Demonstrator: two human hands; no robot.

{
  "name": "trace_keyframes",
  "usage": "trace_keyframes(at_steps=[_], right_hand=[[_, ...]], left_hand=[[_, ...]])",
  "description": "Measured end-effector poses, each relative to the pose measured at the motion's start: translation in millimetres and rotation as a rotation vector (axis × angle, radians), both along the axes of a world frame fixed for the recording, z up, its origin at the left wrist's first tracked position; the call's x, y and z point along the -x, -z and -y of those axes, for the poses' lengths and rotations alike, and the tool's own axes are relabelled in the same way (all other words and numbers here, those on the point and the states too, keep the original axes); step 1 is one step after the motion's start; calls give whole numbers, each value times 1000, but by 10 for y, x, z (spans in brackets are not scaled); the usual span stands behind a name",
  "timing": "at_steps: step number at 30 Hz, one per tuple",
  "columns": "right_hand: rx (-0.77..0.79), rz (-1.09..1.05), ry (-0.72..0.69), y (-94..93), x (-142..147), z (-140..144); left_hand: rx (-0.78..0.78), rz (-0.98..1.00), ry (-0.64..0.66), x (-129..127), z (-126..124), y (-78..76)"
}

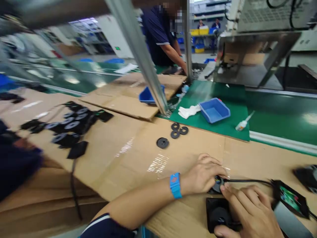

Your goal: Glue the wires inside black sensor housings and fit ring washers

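My left hand [204,173], with a blue wristband [175,185] on its wrist, is curled over a small black round part [218,185] on the cardboard-covered bench [128,155]. My right hand [247,211] presses a fingertip on the same part and rests against a black square housing [219,216]. A black cable [250,180] runs from the round part to a small circuit board [291,198] at the right. Three black rings [178,130] and a black disc [162,142] lie further up the cardboard.
A cluster of black assemblies with silver discs [69,125] lies at the left. On the green mat [223,129] sit a blue tray [214,110], white gloves [188,111] and a glue bottle [241,125]. A metal post [141,56] slants across. Another person [160,36] works at the back.
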State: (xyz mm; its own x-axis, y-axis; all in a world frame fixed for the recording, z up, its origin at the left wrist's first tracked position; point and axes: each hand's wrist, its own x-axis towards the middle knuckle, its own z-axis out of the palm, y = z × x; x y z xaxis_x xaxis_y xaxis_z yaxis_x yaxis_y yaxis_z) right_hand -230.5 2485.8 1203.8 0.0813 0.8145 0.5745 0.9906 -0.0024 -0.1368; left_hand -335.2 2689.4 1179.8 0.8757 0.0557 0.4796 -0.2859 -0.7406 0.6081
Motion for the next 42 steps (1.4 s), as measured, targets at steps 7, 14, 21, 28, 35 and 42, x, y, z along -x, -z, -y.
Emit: trace_keyframes(at_steps=[7, 14, 21, 28, 35, 42], right_hand=[[94, -47, 15, -173, 121, -47], [75, -57, 6, -152, 88, -40], [59, -129, 161, -214, 109, 89], [113, -189, 43, -185, 68, 19], [138, -169, 19, -206, 60, 26], [170, -163, 0, -225, 71, 47]], left_hand=[[685, -247, -61, 7, 82, -115], [657, -421, 14, -55, 117, -238], [615, -425, 26, -33, 78, -243], [537, -412, 24, -32, 84, -210], [-25, 198, 59, 135, 34, -140], [-370, 463, 247, 389, 257, -277]])
